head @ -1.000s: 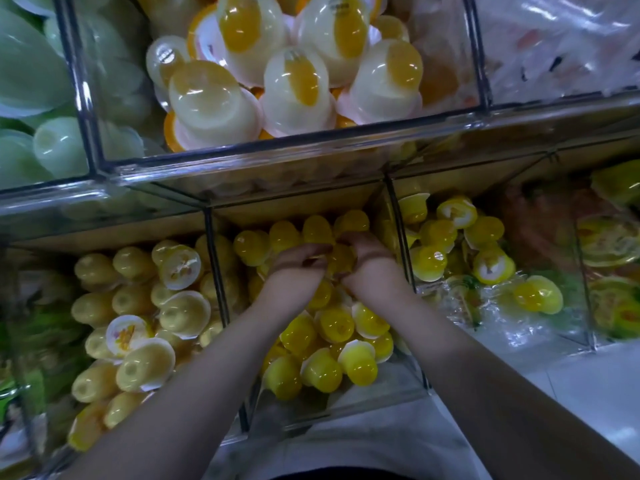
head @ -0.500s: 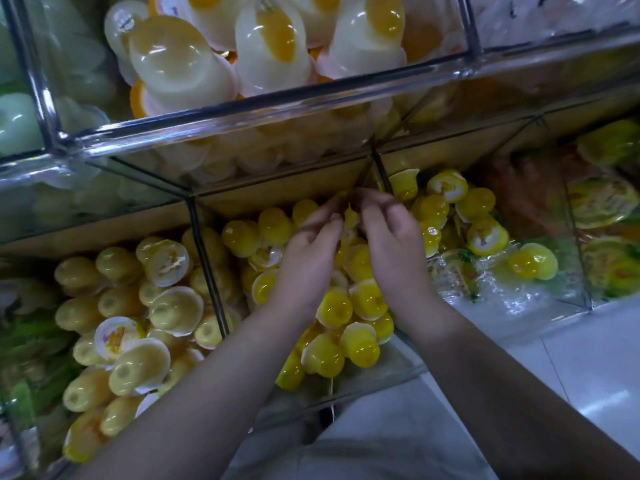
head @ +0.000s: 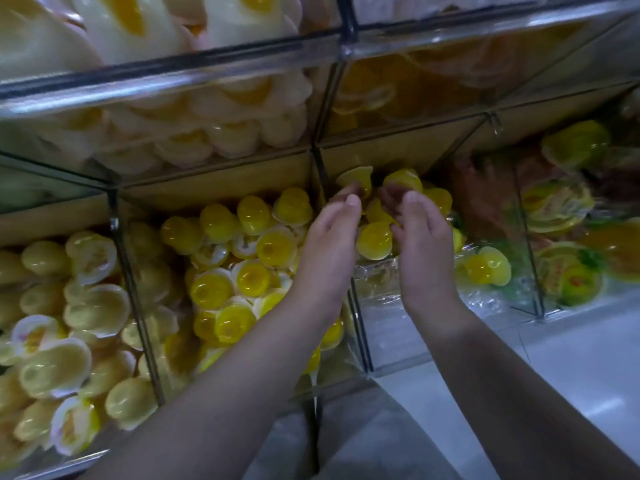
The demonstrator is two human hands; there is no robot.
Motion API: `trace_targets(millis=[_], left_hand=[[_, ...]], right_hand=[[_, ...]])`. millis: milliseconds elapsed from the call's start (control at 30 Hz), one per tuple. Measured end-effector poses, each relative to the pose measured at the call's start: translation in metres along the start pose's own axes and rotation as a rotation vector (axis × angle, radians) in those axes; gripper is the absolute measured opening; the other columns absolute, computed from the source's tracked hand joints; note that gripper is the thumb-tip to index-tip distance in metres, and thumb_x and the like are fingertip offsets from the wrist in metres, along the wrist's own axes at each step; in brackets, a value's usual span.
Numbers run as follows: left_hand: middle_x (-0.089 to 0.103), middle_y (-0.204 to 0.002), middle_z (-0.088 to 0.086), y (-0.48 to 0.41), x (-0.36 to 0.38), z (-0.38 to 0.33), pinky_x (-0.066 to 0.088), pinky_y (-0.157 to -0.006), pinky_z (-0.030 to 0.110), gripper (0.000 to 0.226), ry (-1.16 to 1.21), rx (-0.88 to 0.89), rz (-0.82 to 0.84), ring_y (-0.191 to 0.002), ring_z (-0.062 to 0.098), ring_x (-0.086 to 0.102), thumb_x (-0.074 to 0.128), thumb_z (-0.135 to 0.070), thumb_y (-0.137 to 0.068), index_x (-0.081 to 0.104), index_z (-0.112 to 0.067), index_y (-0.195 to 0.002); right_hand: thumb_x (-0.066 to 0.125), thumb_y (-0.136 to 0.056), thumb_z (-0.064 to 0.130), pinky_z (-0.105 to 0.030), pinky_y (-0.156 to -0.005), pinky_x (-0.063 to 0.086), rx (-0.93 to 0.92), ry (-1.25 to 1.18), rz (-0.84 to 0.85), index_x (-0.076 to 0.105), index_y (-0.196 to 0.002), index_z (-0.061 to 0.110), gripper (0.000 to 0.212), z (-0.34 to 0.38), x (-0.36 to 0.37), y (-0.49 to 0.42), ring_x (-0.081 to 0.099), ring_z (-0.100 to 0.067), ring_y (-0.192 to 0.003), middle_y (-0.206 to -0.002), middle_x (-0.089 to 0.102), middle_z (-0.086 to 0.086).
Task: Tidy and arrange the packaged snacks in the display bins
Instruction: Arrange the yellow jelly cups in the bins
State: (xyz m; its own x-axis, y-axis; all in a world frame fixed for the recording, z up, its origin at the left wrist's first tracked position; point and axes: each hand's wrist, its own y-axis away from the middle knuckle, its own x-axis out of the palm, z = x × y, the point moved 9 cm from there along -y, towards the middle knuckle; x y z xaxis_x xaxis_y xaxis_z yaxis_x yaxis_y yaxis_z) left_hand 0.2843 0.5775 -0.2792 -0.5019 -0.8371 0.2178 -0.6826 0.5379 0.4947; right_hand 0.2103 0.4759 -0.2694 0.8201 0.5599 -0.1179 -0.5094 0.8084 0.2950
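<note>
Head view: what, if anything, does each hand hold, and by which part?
Cannot tell: left hand and right hand curl fingers against yellow jelly cups, grip blurred.

**Pale Floor, Tiered Shelving**

Down at the lower right, a pale, glossy floor (head: 581, 375) with a thin dark joint line (head: 523, 346) across it. Above, a shiny metal rail (head: 173, 77) along the front of the upper tier, met by a dark upright post (head: 347, 19). Underneath, a tan shelf board (head: 214, 185) at the back of the lower tier. Soft, dim, yellowish light throughout; faint glints on the rail. Blurred towards the edges.
</note>
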Motion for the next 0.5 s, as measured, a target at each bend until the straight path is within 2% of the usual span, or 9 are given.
trace_targets(millis=[100,167,267,400,467,500], left_hand=[[0.056,-0.135,-0.014,-0.007,0.021,0.014,0.034,-0.114,0.034,0.026,0.006,-0.027,-0.014,-0.127,0.002,0.048,0.049,-0.046,-0.089,0.06,-0.036,-0.111],[0.051,-0.139,-0.015,-0.011,0.033,0.022,0.033,-0.111,0.027,0.029,-0.011,-0.05,-0.024,-0.128,0.0,0.044,0.044,-0.038,-0.1,0.056,-0.031,-0.127],[0.045,-0.135,-0.017,-0.02,0.04,0.033,0.032,-0.096,0.017,0.041,-0.064,-0.062,-0.067,-0.121,-0.003,0.039,0.035,-0.034,-0.104,0.043,-0.025,-0.143],[0.038,-0.126,-0.018,-0.031,0.046,0.045,0.024,-0.098,0.018,0.042,-0.097,-0.074,-0.111,-0.117,-0.004,0.033,0.031,-0.029,-0.105,0.04,-0.024,-0.146],[0.041,-0.13,-0.018,-0.031,0.047,0.053,0.027,-0.106,0.022,0.043,-0.089,-0.11,-0.14,-0.124,-0.002,0.036,0.035,-0.036,-0.103,0.043,-0.026,-0.144],[0.046,-0.136,-0.017,-0.031,0.045,0.058,0.029,-0.112,0.029,0.049,-0.071,-0.141,-0.16,-0.128,0.003,0.041,0.04,-0.047,-0.096,0.047,-0.028,-0.14]], right_hand=[[0.044,-0.095,0.041,-0.03,-0.085,0.045,0.042,0.056,0.019,0.065,-0.094,0.019,0.03,-0.014,-0.013,-0.013,0.06,-0.013,-0.093,-0.104,0.066,-0.007],[0.044,-0.101,0.035,-0.032,-0.087,0.046,0.077,0.081,0.043,0.066,-0.1,0.019,0.027,-0.024,-0.017,-0.02,0.061,-0.011,-0.097,-0.105,0.067,-0.004],[0.046,-0.1,0.034,-0.034,-0.094,0.047,0.139,0.106,0.052,0.066,-0.103,0.023,0.023,-0.042,-0.021,-0.03,0.06,-0.014,-0.106,-0.109,0.068,0.002],[0.046,-0.099,0.034,-0.03,-0.089,0.045,0.248,0.115,0.133,0.064,-0.111,0.021,0.025,-0.067,-0.018,-0.036,0.059,-0.008,-0.098,-0.103,0.064,0.009],[0.046,-0.1,0.031,-0.02,-0.082,0.046,0.24,0.119,0.173,0.062,-0.111,0.023,0.022,-0.072,-0.017,-0.038,0.056,0.003,-0.088,-0.097,0.062,0.013],[0.046,-0.1,0.03,-0.013,-0.077,0.046,0.231,0.134,0.188,0.062,-0.111,0.024,0.02,-0.074,-0.017,-0.04,0.054,0.007,-0.085,-0.095,0.061,0.014]])
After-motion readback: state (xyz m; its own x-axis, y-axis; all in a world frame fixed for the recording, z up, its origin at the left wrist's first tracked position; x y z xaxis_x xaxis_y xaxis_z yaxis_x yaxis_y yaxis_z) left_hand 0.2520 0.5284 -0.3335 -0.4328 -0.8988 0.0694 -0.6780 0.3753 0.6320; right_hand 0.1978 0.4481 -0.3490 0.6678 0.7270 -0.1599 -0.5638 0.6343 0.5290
